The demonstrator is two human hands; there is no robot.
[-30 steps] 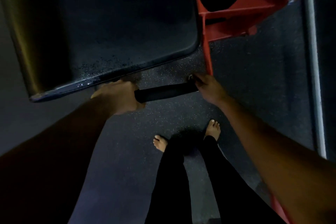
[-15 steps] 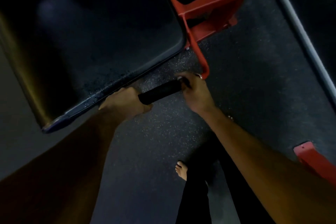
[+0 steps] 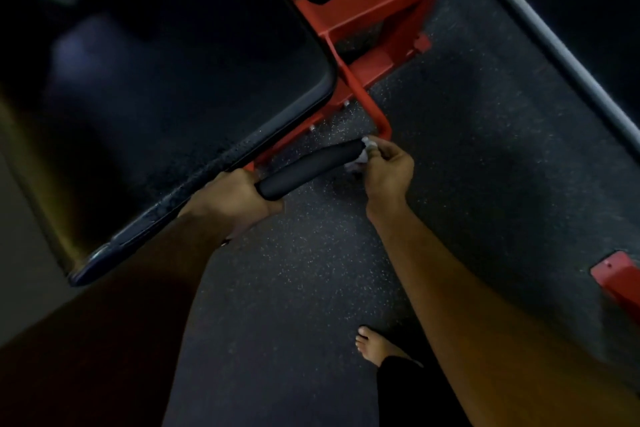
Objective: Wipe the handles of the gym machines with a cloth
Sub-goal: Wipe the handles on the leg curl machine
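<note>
A black foam handle (image 3: pixel 308 166) sticks out from the red frame (image 3: pixel 367 100) of a gym machine, just below the black seat pad (image 3: pixel 180 80). My left hand (image 3: pixel 232 204) grips the near end of the handle. My right hand (image 3: pixel 388 170) sits at the handle's far end, by the bend of the red tube. Its fingers pinch a small white cloth (image 3: pixel 362 158) against the foam. Most of the cloth is hidden inside the hand.
Dark speckled rubber floor (image 3: pixel 311 270) lies beneath. A grey bar (image 3: pixel 554 45) runs diagonally at the upper right. A red bracket (image 3: pixel 616 277) stands at the right edge. My bare foot (image 3: pixel 374 345) is at the bottom centre.
The view has swung, so the handle now slants up to the right. My right hand has shifted at the handle's far end and the white cloth now shows. The left hand keeps its grip.
</note>
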